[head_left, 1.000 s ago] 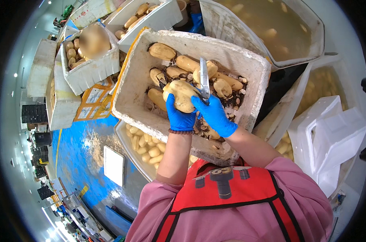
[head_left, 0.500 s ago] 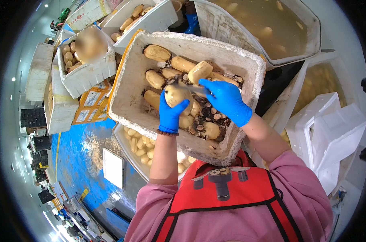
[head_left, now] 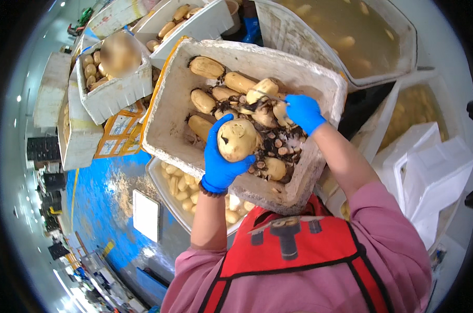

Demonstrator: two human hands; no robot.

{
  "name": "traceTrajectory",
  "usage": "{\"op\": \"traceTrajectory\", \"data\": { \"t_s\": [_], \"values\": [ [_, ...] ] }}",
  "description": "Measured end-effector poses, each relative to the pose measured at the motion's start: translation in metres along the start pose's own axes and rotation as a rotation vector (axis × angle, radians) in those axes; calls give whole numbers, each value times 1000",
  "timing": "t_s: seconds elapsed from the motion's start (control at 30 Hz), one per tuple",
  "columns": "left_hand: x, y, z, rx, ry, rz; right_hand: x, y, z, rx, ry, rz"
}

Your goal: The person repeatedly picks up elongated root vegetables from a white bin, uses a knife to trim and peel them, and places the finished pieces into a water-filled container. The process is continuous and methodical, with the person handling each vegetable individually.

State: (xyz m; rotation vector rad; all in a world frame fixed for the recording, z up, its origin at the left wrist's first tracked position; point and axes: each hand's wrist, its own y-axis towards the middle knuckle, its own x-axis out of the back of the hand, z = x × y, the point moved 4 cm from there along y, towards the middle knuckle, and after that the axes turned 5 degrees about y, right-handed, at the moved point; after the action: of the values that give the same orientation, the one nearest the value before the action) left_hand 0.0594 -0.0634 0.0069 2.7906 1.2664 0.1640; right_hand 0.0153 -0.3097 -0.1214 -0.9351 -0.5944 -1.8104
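My left hand (head_left: pixel 218 164), in a blue glove, is closed round a pale lotus root (head_left: pixel 239 140), with its cut end facing up and a dark spot on its side. My right hand (head_left: pixel 303 112), also gloved in blue, grips a knife; its thin blade (head_left: pixel 269 96) points left over the box, and the handle is hidden in the fist. Below both hands is a white foam box (head_left: pixel 168 99) with dirty walls. Inside lie several lotus root segments (head_left: pixel 207 68) with dark joints, and a heap of dark trimmings and round cut slices (head_left: pixel 282 150).
A tub of peeled roots (head_left: pixel 187 206) sits beneath the box's near side. Foam boxes of roots (head_left: pixel 114 96) are stacked at the left. Tubs of murky water (head_left: pixel 361 47) stand at the far right, with white foam pieces (head_left: pixel 424 167) nearer. A white board (head_left: pixel 146 216) lies on the blue floor.
My left hand has turned the lotus root so its cut end faces up. The knife in my right hand has moved away from it, to the right and farther off.
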Motion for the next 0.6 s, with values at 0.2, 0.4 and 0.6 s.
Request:
{"op": "traceTrajectory", "data": {
  "t_s": [0.2,0.4,0.6],
  "values": [
    [24,4,46,98,-421,-275,3,-11,85,-239,1125,127],
    [13,-1,81,184,-692,-134,-19,-54,110,-401,1493,312],
    [33,-15,77,510,-173,130,5,-46,82,145,769,343]
  ]
}}
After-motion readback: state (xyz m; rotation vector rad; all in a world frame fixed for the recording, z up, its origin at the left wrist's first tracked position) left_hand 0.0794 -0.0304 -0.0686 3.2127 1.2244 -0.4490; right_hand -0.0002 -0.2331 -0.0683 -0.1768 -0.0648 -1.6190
